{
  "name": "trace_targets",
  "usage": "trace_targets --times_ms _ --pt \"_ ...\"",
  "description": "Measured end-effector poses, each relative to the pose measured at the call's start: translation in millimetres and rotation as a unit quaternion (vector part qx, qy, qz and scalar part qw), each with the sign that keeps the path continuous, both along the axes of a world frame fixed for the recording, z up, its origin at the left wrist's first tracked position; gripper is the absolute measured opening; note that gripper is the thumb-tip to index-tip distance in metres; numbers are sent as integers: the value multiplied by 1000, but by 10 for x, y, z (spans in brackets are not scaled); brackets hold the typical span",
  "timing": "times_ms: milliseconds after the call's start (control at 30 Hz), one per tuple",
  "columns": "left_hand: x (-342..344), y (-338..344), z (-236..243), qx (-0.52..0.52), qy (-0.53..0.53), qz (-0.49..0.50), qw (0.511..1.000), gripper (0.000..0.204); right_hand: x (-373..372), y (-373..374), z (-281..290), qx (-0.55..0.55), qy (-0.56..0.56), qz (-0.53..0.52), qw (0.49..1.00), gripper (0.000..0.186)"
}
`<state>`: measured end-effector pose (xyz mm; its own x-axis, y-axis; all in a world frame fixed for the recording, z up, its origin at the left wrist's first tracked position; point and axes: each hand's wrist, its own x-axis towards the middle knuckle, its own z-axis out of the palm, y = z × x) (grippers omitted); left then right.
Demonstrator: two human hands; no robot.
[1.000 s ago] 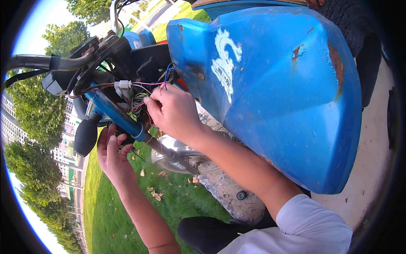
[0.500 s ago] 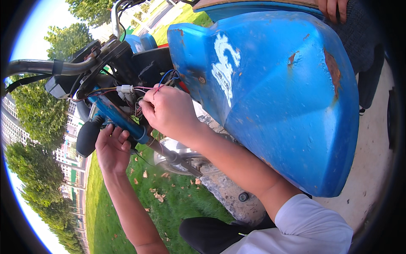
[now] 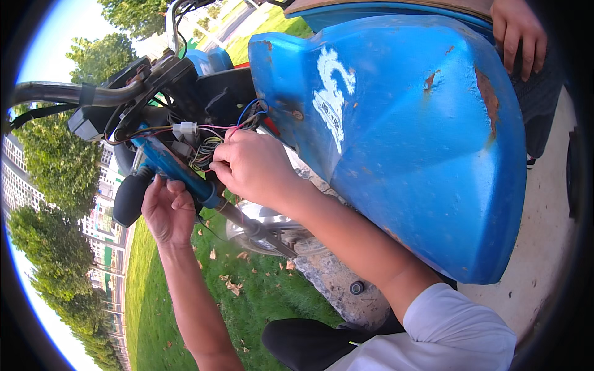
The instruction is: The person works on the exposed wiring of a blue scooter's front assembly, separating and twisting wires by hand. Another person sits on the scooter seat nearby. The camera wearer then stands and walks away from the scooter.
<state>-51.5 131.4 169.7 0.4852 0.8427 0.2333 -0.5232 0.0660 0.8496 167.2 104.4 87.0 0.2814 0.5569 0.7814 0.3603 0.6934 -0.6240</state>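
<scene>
Right hand (image 3: 253, 162): thumb and forefinger closed in a pinch on the thin wires (image 3: 204, 151), palm turned down; which strand lies between the tips is hidden by the fingers. Left hand (image 3: 168, 210): fingers curled, tips drawn close together at the near left side of the blue fork tube (image 3: 168, 166); whether anything is pinched there cannot be told.

The wires form a loose tangle just left of the right hand's fingertips, on the far right side of the fork tube. The right hand is thus the nearer one—the tube stands between the left hand and the tangle. The long axis of the tube slants from far left to near right, whereas the pinkish leads from the white connector (image 3: 185, 129) run roughly left to right, toward the right hand's knuckles. A blue wire (image 3: 242, 113) arches on the far side of that hand, toward the blue body panel (image 3: 408, 154).

Farther out, a black rounded pod (image 3: 132, 199) sits just left of the left hand, and the metal handlebar (image 3: 55, 93) extends to the far left. The panel, rust-marked, fills the right; beyond its far right edge hangs a co-worker's hand (image 3: 518, 37), well apart from the wires.
</scene>
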Motion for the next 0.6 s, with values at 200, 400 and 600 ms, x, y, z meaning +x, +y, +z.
trace_targets --times_ms 200,400,600 --pt "54 -26 -6 9 -21 5 1000 36 27 -29 -11 28 6 -17 999 10" --pt "149 -65 -19 32 -8 12 999 30 174 -184 15 -3 62 96 993 11" --pt "387 -479 -106 84 87 188 975 29 211 -245 22 -107 111 177 972 15"
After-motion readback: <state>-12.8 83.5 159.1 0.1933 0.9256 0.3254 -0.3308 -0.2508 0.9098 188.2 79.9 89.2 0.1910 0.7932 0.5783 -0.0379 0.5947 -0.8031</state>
